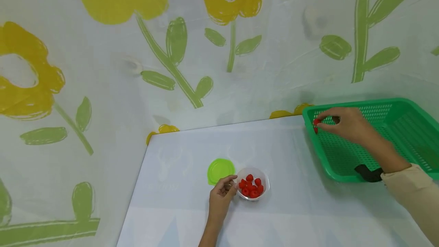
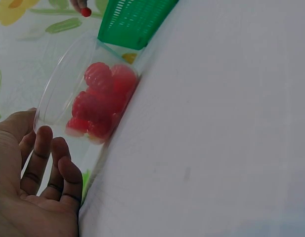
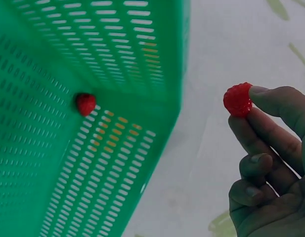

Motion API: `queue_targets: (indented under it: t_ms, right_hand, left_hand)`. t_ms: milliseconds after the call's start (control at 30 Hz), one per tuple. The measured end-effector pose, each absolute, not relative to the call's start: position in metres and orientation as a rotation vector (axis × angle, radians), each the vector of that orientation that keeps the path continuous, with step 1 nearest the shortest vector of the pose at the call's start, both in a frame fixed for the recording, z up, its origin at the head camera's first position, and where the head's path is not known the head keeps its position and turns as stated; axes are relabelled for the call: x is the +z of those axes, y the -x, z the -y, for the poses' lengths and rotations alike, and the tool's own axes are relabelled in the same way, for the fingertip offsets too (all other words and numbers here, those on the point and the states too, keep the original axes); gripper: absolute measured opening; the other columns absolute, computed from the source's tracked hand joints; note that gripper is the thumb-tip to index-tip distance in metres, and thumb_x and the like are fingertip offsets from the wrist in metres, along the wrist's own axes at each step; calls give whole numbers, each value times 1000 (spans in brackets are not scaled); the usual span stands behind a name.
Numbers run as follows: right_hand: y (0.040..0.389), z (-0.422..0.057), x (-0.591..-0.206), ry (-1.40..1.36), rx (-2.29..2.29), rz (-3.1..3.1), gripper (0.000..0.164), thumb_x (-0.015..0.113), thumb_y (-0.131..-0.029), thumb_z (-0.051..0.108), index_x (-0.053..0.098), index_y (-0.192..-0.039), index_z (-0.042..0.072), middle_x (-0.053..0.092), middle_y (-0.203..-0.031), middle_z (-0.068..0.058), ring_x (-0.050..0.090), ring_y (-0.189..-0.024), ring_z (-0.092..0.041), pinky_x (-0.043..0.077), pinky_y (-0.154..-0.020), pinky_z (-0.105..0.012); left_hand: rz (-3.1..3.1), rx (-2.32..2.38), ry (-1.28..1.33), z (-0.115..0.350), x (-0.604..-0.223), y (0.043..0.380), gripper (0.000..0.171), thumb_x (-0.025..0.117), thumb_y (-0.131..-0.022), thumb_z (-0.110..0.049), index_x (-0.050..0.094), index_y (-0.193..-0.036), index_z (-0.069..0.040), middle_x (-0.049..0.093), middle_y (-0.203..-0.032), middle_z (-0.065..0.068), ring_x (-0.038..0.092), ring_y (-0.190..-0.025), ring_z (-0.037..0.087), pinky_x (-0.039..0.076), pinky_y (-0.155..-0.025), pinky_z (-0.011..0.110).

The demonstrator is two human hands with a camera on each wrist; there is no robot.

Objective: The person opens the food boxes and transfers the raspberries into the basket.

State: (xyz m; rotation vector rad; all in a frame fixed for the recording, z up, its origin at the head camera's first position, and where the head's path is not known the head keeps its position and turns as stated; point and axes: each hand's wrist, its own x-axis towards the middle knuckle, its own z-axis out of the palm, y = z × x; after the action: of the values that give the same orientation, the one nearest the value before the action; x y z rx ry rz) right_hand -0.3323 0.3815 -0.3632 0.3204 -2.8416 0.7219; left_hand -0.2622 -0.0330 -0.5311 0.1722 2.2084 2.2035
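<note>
My right hand (image 1: 348, 124) pinches a red raspberry (image 3: 238, 99) between thumb and fingertips, above the near-left end of the green basket (image 1: 320, 159). Inside that basket, another raspberry (image 3: 85, 103) lies in a corner. My left hand (image 1: 221, 197) is at the left side of a clear plastic container (image 1: 265, 190), its thumb and index finger at the rim. Several raspberries (image 2: 100, 103) are heaped in the container, seen through its wall in the left wrist view. Exact thumb contact is partly hidden there.
A bright green lid (image 1: 220, 170) lies on the white table (image 1: 178, 186), just behind my left hand. By the basket's front rim, close to my right wrist, is a dark object (image 1: 368, 173). A flower-patterned sheet (image 1: 257, 94) rises behind the table.
</note>
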Motion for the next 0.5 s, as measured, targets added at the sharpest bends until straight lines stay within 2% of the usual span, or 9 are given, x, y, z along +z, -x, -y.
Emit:
queue_targets:
  t_ms: [267, 500]
  right_hand:
    - [342, -396, -364, -267, 722, 2952, 18, 74, -92, 26, 77, -104, 14, 52, -66, -1, 40, -58, -16, 33, -46, -29]
    - [358, -406, -371, -224, 769, 3056, 22, 74, -92, 27, 76, -107, 11, 67, -94, -10, 50, -76, -24, 41, -53, -35]
  left_hand:
    - [-2209, 2194, -189, 33, -535, 263, 27, 76, -91, -23, 72, -117, -16, 61, -99, 10, 59, -84, 17, 49, -66, 17]
    - [-2200, 2207, -209, 35, -532, 263, 27, 75, -91, -19, 71, -117, -14, 60, -99, 11, 58, -82, 16, 49, -66, 17]
